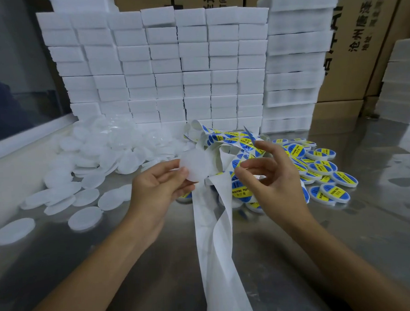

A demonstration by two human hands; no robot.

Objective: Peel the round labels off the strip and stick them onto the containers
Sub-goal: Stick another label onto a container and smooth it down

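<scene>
My left hand pinches a plain white round container between thumb and fingers, held above the table. My right hand is just right of it, fingers curled. A blue and yellow round label stands edge-on at its raised index fingertip. The thumb sits lower, apart from that fingertip. The white backing strip hangs down between my hands toward me. Its tangled part, with several labels on it, lies behind my hands.
Unlabelled white containers are heaped at the left on the metal table. Labelled containers pile up at the right. A wall of white foam blocks stands behind, with cardboard boxes at the back right.
</scene>
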